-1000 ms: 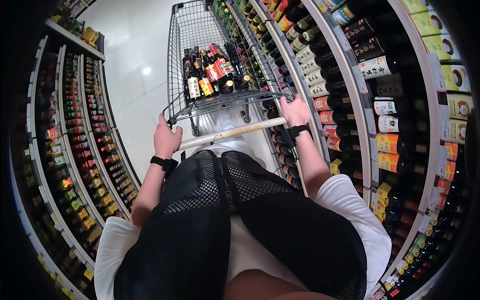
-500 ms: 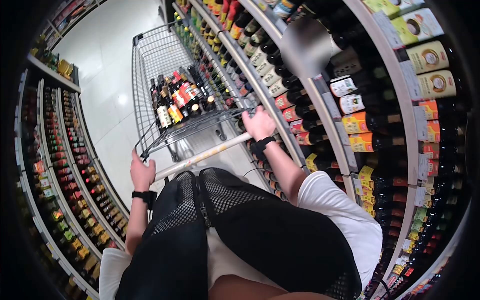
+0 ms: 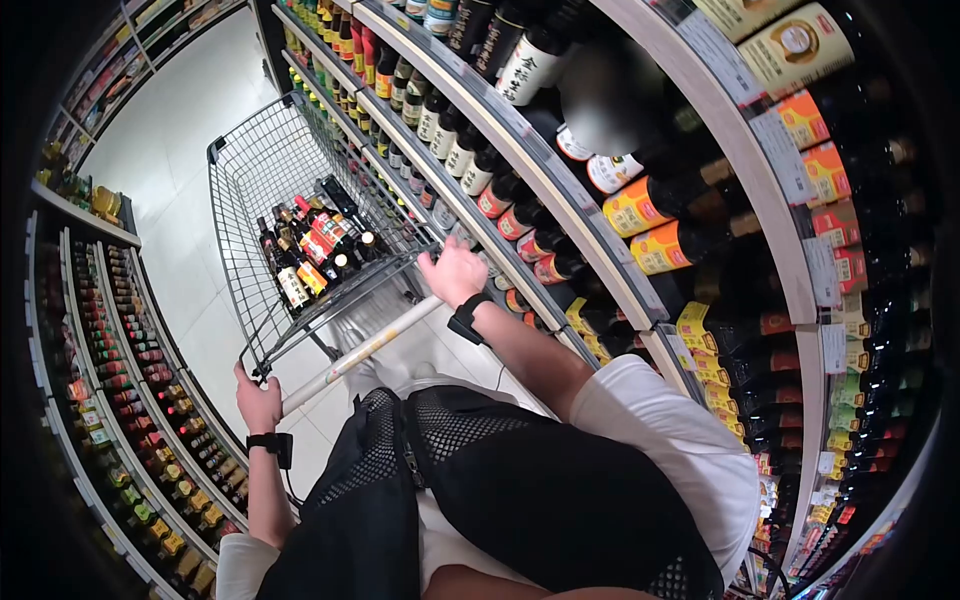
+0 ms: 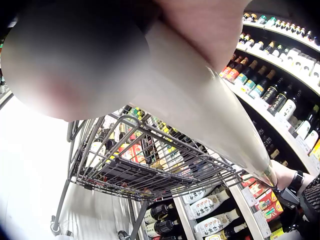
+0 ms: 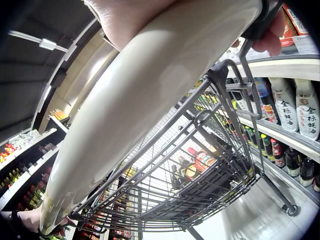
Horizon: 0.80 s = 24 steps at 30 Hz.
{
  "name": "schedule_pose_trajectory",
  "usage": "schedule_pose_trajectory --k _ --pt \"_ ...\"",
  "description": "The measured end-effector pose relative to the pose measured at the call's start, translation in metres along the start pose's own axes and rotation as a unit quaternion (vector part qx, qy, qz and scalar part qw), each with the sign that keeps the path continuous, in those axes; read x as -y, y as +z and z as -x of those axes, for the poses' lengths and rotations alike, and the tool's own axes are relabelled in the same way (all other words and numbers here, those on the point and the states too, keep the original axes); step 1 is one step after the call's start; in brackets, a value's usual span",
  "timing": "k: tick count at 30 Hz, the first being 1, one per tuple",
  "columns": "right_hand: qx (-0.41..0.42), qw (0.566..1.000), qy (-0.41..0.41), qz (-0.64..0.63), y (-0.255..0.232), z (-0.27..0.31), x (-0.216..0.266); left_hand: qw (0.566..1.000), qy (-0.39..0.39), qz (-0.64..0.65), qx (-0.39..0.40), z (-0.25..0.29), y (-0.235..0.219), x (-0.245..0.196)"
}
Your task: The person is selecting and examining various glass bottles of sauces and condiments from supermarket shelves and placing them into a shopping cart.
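A wire shopping cart (image 3: 238,175) stands in front of me, its pale handle bar (image 3: 362,352) running slantwise between my hands. My left hand (image 3: 259,402) grips the bar at its left end. At the other end, my right hand (image 3: 457,275) holds it; in the right wrist view some of its fingertips (image 5: 271,42) show beyond the black end piece. Several dark bottles (image 3: 322,243) with red, orange and white labels lie together in the cart near the handle. A blurred patch covers part of the left wrist view.
Close on the right rises a long shelf unit (image 3: 560,235) packed with sauce bottles, beside the cart's right side. Another bottle shelf (image 3: 130,400) lines the left. Pale tiled floor (image 3: 180,110) runs ahead between them, and more shelves (image 3: 110,65) stand at the far left.
In the head view the cart, bar and both hands have shifted left and downward, and the bar slants more steeply. The right shelves fill more of the picture. Both hands keep their grip.
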State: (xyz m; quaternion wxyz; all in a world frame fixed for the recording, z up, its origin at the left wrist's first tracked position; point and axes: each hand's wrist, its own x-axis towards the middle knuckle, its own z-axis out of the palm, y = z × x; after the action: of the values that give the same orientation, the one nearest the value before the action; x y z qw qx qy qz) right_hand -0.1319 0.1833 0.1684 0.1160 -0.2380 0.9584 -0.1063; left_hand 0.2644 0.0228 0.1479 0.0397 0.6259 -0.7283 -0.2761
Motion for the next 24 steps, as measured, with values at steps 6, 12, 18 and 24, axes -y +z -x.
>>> schedule_pose_trajectory --k 6,12,18,24 --pt "0.004 1.0 -0.02 -0.014 -0.003 0.008 -0.017 1.0 -0.002 0.013 -0.013 0.021 0.01 0.004" --pt "-0.018 0.999 -0.036 -0.014 -0.006 0.021 -0.033 0.999 -0.006 0.024 -0.02 0.045 0.016 0.002" --pt "-0.002 0.999 -0.031 -0.026 -0.014 0.03 -0.046 1.0 -0.013 0.02 -0.019 0.067 0.019 -0.001" --pt "-0.02 0.999 -0.038 0.003 -0.015 0.038 -0.055 0.999 -0.014 0.026 -0.028 0.084 0.026 0.001"
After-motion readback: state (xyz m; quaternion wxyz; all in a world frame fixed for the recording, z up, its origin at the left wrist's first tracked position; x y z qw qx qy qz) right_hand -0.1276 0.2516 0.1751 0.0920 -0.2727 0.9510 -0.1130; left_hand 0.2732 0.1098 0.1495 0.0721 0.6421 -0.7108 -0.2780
